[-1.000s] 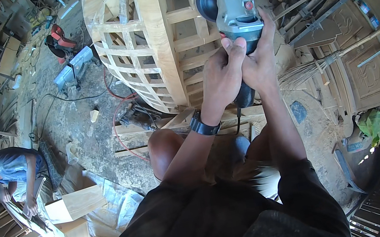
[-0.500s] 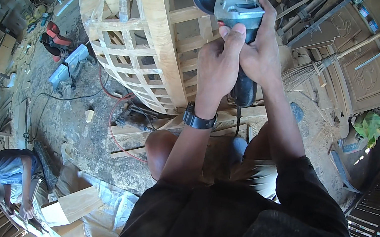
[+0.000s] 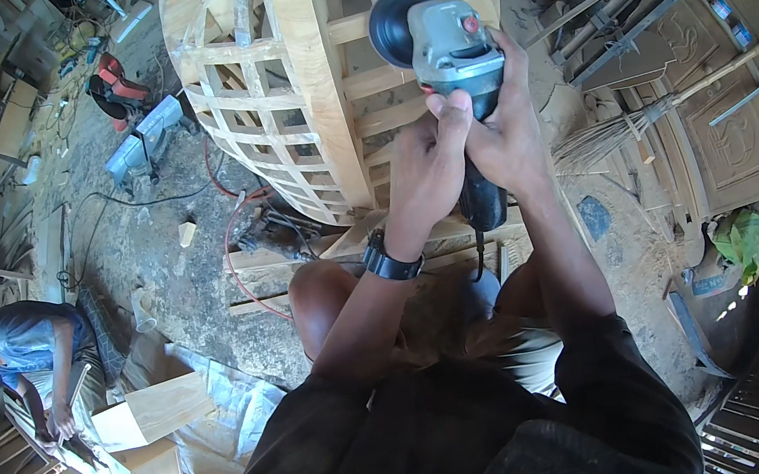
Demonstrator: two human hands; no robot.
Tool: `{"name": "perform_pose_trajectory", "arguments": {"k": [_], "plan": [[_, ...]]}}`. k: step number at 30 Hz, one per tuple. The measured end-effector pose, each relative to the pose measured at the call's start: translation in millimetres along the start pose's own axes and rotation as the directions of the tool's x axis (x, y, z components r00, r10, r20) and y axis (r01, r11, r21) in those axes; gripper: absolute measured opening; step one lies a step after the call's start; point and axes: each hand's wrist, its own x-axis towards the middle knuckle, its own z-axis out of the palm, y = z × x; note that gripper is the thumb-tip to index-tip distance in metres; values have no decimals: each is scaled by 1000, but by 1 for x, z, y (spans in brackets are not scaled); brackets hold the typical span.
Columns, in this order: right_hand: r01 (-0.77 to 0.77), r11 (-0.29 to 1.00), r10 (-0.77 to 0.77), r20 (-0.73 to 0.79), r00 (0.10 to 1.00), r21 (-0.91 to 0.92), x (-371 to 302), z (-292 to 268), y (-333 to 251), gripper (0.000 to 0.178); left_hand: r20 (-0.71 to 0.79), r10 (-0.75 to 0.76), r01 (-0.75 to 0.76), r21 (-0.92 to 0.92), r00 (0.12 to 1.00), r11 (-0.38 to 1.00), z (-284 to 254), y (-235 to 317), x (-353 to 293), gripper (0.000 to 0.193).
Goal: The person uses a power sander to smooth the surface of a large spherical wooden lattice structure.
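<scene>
Both of my hands are closed around an angle grinder (image 3: pixel 451 36) with a grey metal head and a dark body. My left hand (image 3: pixel 427 162) grips its left side, thumb up near the head; a black watch is on that wrist. My right hand (image 3: pixel 508 133) wraps the right side, fingers reaching up along the head. The grinder's round black disc (image 3: pixel 400 27) is at the slats of a rounded wooden lattice frame (image 3: pixel 332 113); whether it touches them I cannot tell. A power cord (image 3: pixel 480 255) hangs from the grinder's lower end.
At left a person (image 3: pixel 34 349) bends over wooden pieces beside pale wooden boxes (image 3: pixel 151 411). A red hose (image 3: pixel 230 253) and dark cables cross the floor. A red-and-black machine (image 3: pixel 112 86) stands farther off. Right are a broom (image 3: pixel 614 129) and carved wooden panels (image 3: pixel 733 139).
The grinder and both hands have shifted left and slightly down in the picture, with the disc moving along the frame. My grip looks the same.
</scene>
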Motion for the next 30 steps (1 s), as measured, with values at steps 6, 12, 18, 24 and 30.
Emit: {"name": "perform_pose_trajectory", "arguments": {"k": [6, 12, 18, 24, 30], "plan": [[-60, 991, 68, -65, 996, 121, 5, -14, 7, 80, 29, 90, -74, -354, 996, 932, 24, -30, -11, 53], [-81, 986, 71, 69, 995, 148, 36, -18, -8, 79, 39, 53, -25, -518, 998, 855, 43, -28, -3, 51], [-29, 998, 25, 83, 996, 47, 96, -14, -26, 82, 71, 17, 30, -613, 997, 789, 35, 13, 37, 60], [-137, 990, 139, 120, 983, -23, 115, -21, -45, 70, 136, 19, 80, -688, 991, 721, 36, 41, 47, 59], [-240, 969, 244, 129, 961, -53, 133, -33, -50, 75, 201, 28, 148, -801, 979, 580, 43, 60, 50, 47]]}}
